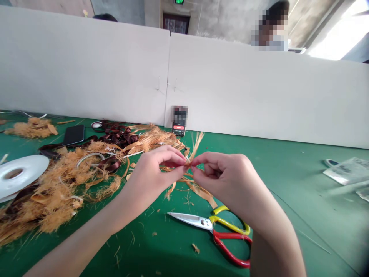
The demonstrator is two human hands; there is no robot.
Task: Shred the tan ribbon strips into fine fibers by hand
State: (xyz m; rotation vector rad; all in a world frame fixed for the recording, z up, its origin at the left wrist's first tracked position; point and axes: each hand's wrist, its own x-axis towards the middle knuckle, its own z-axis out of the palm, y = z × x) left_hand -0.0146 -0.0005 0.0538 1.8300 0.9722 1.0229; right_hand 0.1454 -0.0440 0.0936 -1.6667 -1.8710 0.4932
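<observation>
The fingers (183, 161) of both hands are closed in a firm pinch, their tips almost meeting at the center of the view and grasping a small bundle of tan raffia strands (196, 148) in the air above the counter. The stiff ends of the bundle fan upward, while several flat strips hang down and trail onto the green surface. The left hand (152, 177) and the right hand (227, 181) angle in from the bottom of the view, forearms bare. Just below the right hand lies one pair of scissors (211, 225), its steel blades closed and pointing left, with one yellow handle loop and one red. Small fiber scraps dot the green counter (288, 165). Left of the hands spreads one large heap of shredded orange-tan fiber (57, 188), with one white ribbon roll (20, 173) at its edge. Farther back are a tangle of dark brown ribbon (115, 134), one black smartphone (73, 134), and one smaller tuft of fiber (31, 129). To the right lies one clear plastic packet (346, 171). Straight ahead, one small device with a red-lit screen (178, 130), its top blurred, stands against a white partition (230, 88). One blurred person (271, 34) appears beyond the partition.
</observation>
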